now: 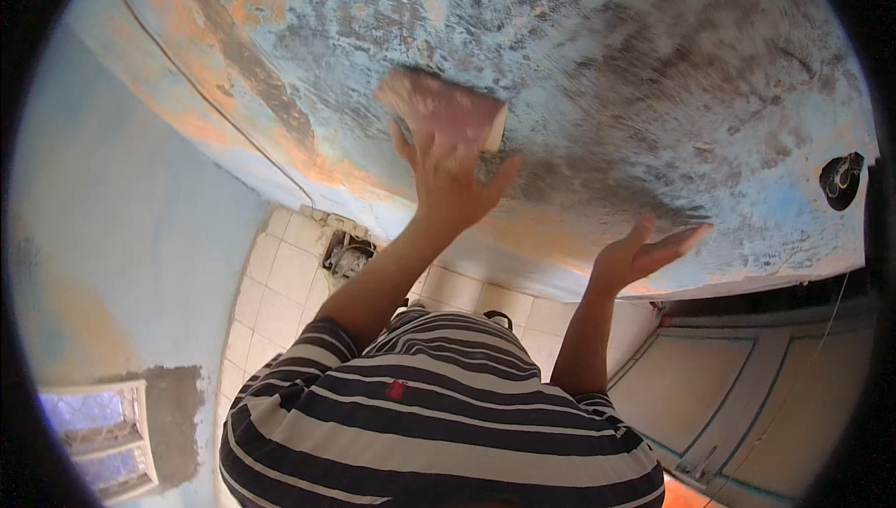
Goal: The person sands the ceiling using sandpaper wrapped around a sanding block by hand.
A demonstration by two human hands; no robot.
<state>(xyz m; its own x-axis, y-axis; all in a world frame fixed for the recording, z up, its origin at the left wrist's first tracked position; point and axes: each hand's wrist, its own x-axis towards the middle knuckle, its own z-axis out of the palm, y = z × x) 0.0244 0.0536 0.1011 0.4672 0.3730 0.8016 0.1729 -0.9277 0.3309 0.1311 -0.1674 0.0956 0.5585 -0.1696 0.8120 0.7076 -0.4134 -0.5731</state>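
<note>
My left hand (453, 181) is raised against the patchy blue wall (579, 50), its fingers on a pinkish-brown sanding block (443, 111) with a pale end. The block is smeared by motion and lies against the wall surface, so its exact outline is unclear. Lower and to the right, my right hand (644, 254) has its fingers stretched out beside the wall and holds nothing. Whether its palm touches the wall, I cannot tell. Dark scuffed patches and bare plaster surround both hands.
A round wall hole with wires (842, 181) is at the far right. A thin conduit (205, 97) runs along the left side. An opened electrical box (347, 256) sits low near the tiles (280, 256). Wooden doors (700, 382) stand at right, a small window (98, 433) at lower left.
</note>
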